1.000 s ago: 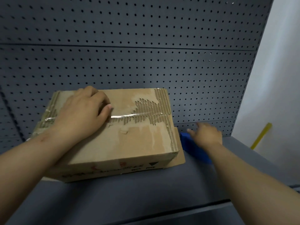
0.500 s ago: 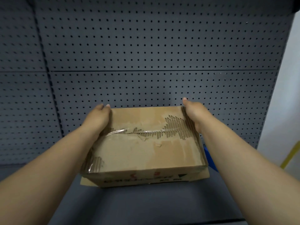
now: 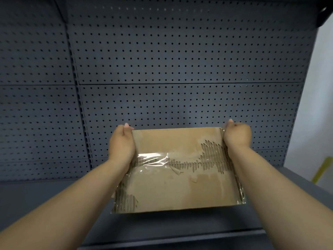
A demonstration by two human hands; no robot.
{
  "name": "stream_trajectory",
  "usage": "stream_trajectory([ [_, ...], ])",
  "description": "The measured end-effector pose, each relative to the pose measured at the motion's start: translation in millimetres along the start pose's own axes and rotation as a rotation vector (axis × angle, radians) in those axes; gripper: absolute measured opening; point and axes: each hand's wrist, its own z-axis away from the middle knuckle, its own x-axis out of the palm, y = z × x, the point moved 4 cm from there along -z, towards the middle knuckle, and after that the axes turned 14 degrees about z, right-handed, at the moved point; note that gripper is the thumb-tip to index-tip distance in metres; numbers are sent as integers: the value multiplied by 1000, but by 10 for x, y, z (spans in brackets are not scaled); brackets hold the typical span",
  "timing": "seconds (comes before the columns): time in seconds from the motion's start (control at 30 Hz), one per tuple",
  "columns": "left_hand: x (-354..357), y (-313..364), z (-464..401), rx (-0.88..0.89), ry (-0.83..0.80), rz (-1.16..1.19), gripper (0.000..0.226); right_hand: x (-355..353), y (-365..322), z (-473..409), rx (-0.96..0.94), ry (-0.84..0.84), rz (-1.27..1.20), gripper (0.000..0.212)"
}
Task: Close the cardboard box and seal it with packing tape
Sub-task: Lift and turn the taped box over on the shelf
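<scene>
With the left hand (image 3: 121,145) and right hand (image 3: 236,137) each gripping an end, the closed cardboard box (image 3: 177,170) (tape (image 3: 153,160) crosses its seam) sits above the shelf (image 3: 180,226), probably ready to set down.

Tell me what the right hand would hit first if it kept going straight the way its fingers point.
Probably the pegboard back panel. The right hand grips the cardboard box at its far right corner, fingers pointing away from the person; nothing shows between, though depth is unclear.

Fingers of both hands hidden behind cardboard box (image 3: 178,170), yellow object (image 3: 322,170) blurred
</scene>
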Motion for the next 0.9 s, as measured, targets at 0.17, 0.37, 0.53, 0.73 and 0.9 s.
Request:
stream_trajectory([
  [0.17,-183,-56,183,60,4,53,28,-106,49,334,16,37,-43,40],
  [0.37,-464,-208,220,-58,-50,76,36,29,111,665,75,-230,-4,31],
  [0.53,-669,-543,210,-353,-130,44,52,165,301,902,250,-456,-32,36],
  [0.73,-766,-519,66,-366,-276,-87,46,104,192,948,314,-575,43,27],
  [0.9,-754,-449,-161,-471,-284,-250,43,251,131,718,321,-593,193,59],
])
